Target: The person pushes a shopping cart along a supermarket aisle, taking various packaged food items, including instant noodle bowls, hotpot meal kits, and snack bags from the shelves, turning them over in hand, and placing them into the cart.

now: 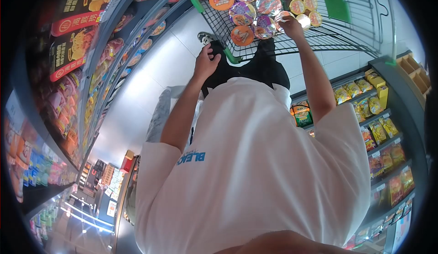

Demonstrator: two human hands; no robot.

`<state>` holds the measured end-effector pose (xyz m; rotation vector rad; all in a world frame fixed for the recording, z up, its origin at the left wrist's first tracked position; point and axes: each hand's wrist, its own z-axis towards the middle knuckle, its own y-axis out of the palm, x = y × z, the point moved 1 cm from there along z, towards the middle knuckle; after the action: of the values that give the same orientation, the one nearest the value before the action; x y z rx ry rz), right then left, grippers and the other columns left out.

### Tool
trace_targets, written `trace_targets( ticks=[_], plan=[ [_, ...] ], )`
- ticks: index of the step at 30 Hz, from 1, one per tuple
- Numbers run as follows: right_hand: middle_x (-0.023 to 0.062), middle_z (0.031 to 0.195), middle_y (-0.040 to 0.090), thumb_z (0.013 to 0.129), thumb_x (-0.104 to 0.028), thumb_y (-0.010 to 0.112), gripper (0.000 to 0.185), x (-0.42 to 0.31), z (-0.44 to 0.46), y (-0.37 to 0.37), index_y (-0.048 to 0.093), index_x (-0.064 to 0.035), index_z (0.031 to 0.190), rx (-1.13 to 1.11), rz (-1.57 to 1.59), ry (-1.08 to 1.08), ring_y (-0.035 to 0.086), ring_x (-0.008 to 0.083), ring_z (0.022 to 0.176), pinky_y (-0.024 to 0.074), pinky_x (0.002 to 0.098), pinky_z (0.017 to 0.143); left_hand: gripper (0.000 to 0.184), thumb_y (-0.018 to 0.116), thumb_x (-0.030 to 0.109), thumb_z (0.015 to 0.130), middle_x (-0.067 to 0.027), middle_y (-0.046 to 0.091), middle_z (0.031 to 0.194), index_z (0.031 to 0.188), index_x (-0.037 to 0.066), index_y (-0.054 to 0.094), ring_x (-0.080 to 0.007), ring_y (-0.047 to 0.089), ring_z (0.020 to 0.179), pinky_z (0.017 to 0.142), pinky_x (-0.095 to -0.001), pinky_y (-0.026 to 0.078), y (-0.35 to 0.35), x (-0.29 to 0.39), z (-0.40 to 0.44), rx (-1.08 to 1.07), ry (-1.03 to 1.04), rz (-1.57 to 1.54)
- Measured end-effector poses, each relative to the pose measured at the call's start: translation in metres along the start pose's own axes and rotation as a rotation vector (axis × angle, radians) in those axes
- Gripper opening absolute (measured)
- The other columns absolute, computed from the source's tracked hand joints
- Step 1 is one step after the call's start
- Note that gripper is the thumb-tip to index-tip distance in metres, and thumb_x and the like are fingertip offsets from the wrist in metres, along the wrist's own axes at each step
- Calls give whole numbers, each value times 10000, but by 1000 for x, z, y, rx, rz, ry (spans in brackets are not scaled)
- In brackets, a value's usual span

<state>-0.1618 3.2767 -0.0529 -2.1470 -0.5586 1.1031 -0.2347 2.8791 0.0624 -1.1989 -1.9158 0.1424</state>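
Observation:
A wire shopping cart with green corners [230, 57] stands in front of my legs at the top of the view. Inside it, several round-lidded tubs with purple, orange and white tops [268, 4] sit close together, beside smaller yellow-rimmed cups [297, 6]. My right hand [290, 27] reaches over the near side of the cart, its fingers closed round the edge of a round-lidded cup [285, 15], whose lower part is hidden. Just left of the cart's near corner, my left hand [207, 63] hangs above the floor with its fingers apart and nothing in it.
Shelves of packaged food [98, 71] run along the left, with red and black signs [73, 51]. More shelves with yellow packets [365, 101] stand at the right. A grey object [159, 112] is beside my left arm. Pale floor tiles [155, 57] show at the left.

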Motion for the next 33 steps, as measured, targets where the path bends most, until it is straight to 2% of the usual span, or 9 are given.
trace_targets(
  ticks=[1,3,7,11,13,19,25,28,33],
  plan=[
    [138,956,714,798,-361,740,430,9,-12,-19,634,-53,1079,108,-86,-121,695,296,877,542,396,763,634,705,273,831,-178,660,1122,1349,9,451,-286,678,936,847,-390,531,10,4,5,39,-33,-63],
    [141,988,704,815,-322,724,399,-2,-37,-71,617,-60,1096,106,-225,83,686,309,900,540,418,764,608,684,270,844,-180,675,1073,1340,2,457,-300,685,910,830,-399,534,27,17,14,49,-60,-57],
    [109,1001,685,826,-327,685,346,8,-79,-113,614,-143,1110,123,-428,123,664,310,942,495,501,813,532,607,239,878,-190,699,939,1325,-13,471,-353,689,879,809,-432,535,64,4,31,203,-124,72],
    [72,936,709,897,-317,570,221,40,-93,-92,686,-141,962,62,-785,-65,663,257,929,430,536,930,481,541,230,900,-255,667,1045,1312,-11,478,-421,643,990,881,-488,506,79,-10,36,271,-118,175],
    [58,893,713,911,-299,541,222,37,-98,-94,680,-130,869,241,-626,-152,659,262,899,432,531,913,493,525,239,908,-281,626,1146,1334,-2,469,-428,609,1071,940,-482,481,77,-4,38,228,-196,189],
    [77,949,704,927,-376,546,269,32,-104,-106,661,-137,976,125,-532,-223,636,300,975,412,550,903,542,546,232,878,-265,623,1177,1375,37,450,-412,606,1098,970,-454,477,92,0,27,273,-312,210],
    [113,1254,579,888,-335,623,321,35,-123,-116,612,-146,1148,247,-430,-220,539,312,1165,342,565,1009,612,570,200,874,-242,660,1107,1445,158,353,-407,640,1025,912,-466,502,88,4,-1,228,-267,144],
    [189,1396,414,824,-277,681,524,35,-154,-128,511,-104,1288,482,-372,-102,455,365,1261,327,556,1052,603,594,209,870,-193,696,1031,1435,166,386,-368,656,1006,903,-444,508,78,2,-6,216,-189,155],
    [295,1374,365,792,-261,719,688,100,-195,-93,404,-13,1351,470,-18,259,414,447,1261,379,482,1047,525,609,201,846,-167,716,949,1353,125,500,-341,670,965,886,-416,516,76,-10,7,251,-34,206]
  ],
)
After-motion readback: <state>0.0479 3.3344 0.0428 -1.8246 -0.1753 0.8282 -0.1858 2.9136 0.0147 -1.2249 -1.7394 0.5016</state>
